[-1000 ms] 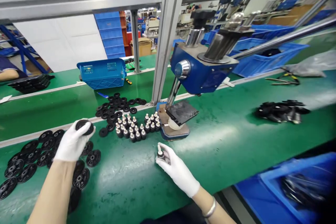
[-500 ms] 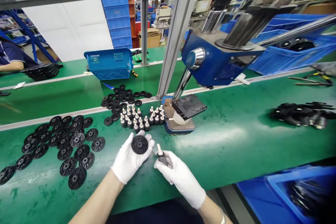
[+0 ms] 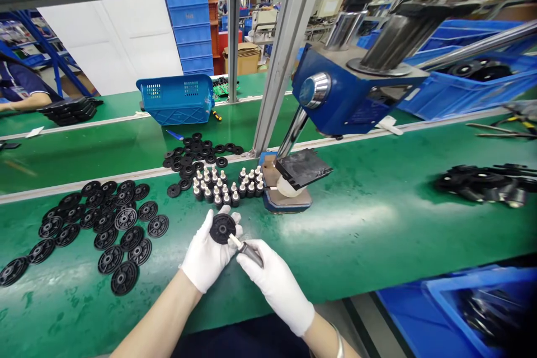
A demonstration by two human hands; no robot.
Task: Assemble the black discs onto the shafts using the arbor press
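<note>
White gloves cover both hands. My left hand (image 3: 206, 260) holds a round black disc (image 3: 222, 228) with its face up, fingers curled around its far edge. In my right hand (image 3: 274, 279) is a black cylindrical part (image 3: 250, 254) with a white stem, gripped between thumb and fingers. The white tip points left, at the lower right edge of the disc; whether they touch is unclear. Beyond my hands stand several black parts with white stems (image 3: 226, 199). Several ribbed black discs (image 3: 125, 277) lie at the left, and smaller black rings (image 3: 197, 151) lie farther back.
A blue lever press (image 3: 331, 95) stands right of centre, its base (image 3: 288, 201) on the green table (image 3: 377, 235). Black parts (image 3: 482, 183) lie at the right. A blue basket (image 3: 178, 100) sits behind, and a person's arm (image 3: 31, 100) shows at far left.
My right hand has moved left, bringing the part to the disc and tilting its white stem leftward. My left hand keeps the disc in nearly the same place. The view has shifted slightly.
</note>
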